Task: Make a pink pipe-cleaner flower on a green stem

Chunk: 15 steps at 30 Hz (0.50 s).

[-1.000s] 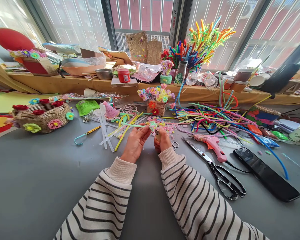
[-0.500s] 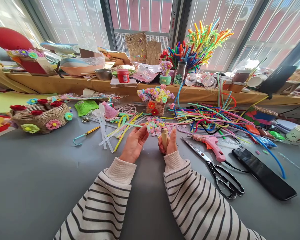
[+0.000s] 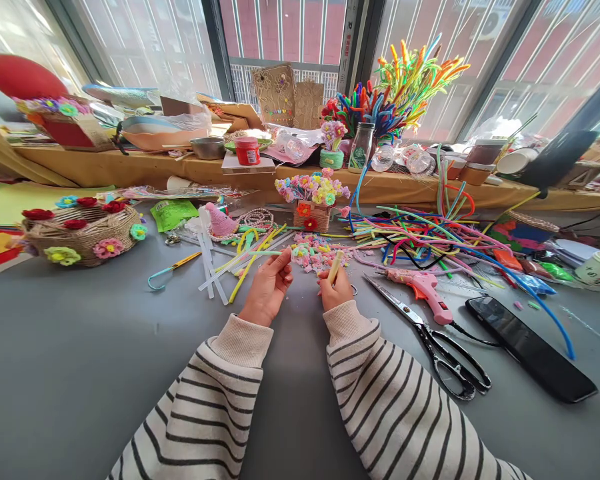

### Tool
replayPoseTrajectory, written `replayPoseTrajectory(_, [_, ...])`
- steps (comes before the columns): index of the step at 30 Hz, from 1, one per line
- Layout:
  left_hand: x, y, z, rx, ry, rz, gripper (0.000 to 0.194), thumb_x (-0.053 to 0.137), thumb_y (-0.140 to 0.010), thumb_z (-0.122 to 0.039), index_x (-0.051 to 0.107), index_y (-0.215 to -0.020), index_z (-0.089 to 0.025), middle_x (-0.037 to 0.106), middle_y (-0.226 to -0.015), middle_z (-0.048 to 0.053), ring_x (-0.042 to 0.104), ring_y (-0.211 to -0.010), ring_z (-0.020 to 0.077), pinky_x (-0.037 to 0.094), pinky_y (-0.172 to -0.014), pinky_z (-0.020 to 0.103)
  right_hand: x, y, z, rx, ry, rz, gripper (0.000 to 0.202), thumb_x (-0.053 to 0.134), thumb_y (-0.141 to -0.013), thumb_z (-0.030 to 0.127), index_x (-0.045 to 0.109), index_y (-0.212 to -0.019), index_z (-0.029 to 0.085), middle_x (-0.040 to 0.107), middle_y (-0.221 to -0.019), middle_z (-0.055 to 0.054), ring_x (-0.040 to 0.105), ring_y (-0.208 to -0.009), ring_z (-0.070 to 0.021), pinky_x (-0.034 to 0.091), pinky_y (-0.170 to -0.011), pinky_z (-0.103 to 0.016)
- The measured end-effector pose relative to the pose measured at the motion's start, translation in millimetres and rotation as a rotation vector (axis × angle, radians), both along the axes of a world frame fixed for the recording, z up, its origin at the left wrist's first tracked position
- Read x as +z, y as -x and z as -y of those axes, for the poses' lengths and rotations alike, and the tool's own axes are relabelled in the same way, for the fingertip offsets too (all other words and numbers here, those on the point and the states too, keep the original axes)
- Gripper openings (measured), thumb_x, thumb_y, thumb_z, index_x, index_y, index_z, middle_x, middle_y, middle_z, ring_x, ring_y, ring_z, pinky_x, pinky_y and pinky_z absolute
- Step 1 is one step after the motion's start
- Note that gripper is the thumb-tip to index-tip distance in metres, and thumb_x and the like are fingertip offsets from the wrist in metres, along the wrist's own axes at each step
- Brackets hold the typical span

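My left hand (image 3: 269, 285) pinches a pale green pipe cleaner (image 3: 266, 253) between thumb and fingertips, its free part sticking out to the left. Across from it, my right hand (image 3: 336, 291) is closed around a beige lighter (image 3: 335, 267), which tilts up and to the right. No flame shows. Just beyond both hands lies a heap of small pink, green and yellow fluffy cut pieces (image 3: 314, 253). A twine-wrapped pot (image 3: 316, 220) of pipe-cleaner flowers stands behind the heap.
Right of my hands lie black-handled scissors (image 3: 430, 340), a pink glue gun (image 3: 423, 288) and a phone (image 3: 530, 347). Loose pipe cleaners (image 3: 410, 237) spread behind them. On the left are glue sticks (image 3: 206, 257), a crochet hook (image 3: 174, 269) and a flower-trimmed basket (image 3: 85, 243).
My right hand has turned and lowered slightly, tipping the lighter from upright to slanted, and its thumb has come down. The left hand has shifted slightly left with the pipe cleaner.
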<state>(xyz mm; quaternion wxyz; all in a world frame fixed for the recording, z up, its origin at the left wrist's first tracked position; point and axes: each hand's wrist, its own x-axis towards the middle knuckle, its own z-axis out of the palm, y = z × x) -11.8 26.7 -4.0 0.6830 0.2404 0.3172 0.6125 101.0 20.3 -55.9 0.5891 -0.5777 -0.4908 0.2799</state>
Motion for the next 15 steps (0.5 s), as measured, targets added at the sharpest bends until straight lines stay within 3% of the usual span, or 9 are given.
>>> replayPoseTrajectory(3, [1.7, 1, 1, 0.004, 0.002, 0.018, 0.018, 0.065, -0.051, -0.018, 0.052, -0.061, -0.013, 0.043, -0.047, -0.006, 0.041, -0.042, 0.0015, 0.029, -0.035, 0.012, 0.1, 5, 3, 0.046, 0.024, 0.007, 0.021, 0.043, -0.065, 0.027, 0.048, -0.083, 0.017, 0.056, -0.068, -0.002, 0.056, -0.056, -0.0146, 0.046, -0.046, -0.026])
replayPoseTrajectory(7, [4.0, 1, 2, 0.044, -0.026, 0.04, 0.016, 0.064, -0.053, -0.019, 0.051, -0.06, -0.013, 0.045, -0.05, -0.006, 0.04, -0.041, 0.0012, 0.027, -0.033, 0.012, 5.5, 10, 7, 0.142, 0.054, -0.08, 0.043, 0.052, -0.061, 0.037, 0.042, -0.098, 0.018, 0.061, -0.074, -0.002, 0.057, -0.051, -0.0141, 0.047, -0.045, -0.027])
replayPoseTrajectory(12, [5.5, 3, 2, 0.06, -0.136, 0.049, 0.012, 0.061, -0.058, -0.022, 0.052, -0.06, -0.014, 0.044, -0.049, -0.006, 0.035, -0.036, 0.0001, 0.024, -0.03, 0.012, 15.2, 7, 12, 0.043, 0.064, 0.347, 0.029, 0.059, -0.056, 0.038, 0.051, -0.077, 0.018, 0.064, -0.068, -0.001, 0.056, -0.061, -0.0169, 0.045, -0.06, -0.032])
replayPoseTrajectory(15, [6.6, 2, 3, 0.025, -0.177, 0.055, 0.011, 0.058, -0.061, -0.022, 0.057, -0.069, -0.015, 0.045, -0.048, -0.006, 0.035, -0.035, -0.0004, 0.024, -0.031, 0.011, 18.2, 5, 13, 0.013, 0.074, 0.527, 0.023, 0.059, -0.058, 0.034, 0.055, -0.074, 0.018, 0.063, -0.07, -0.003, 0.055, -0.069, -0.0194, 0.043, -0.064, -0.033])
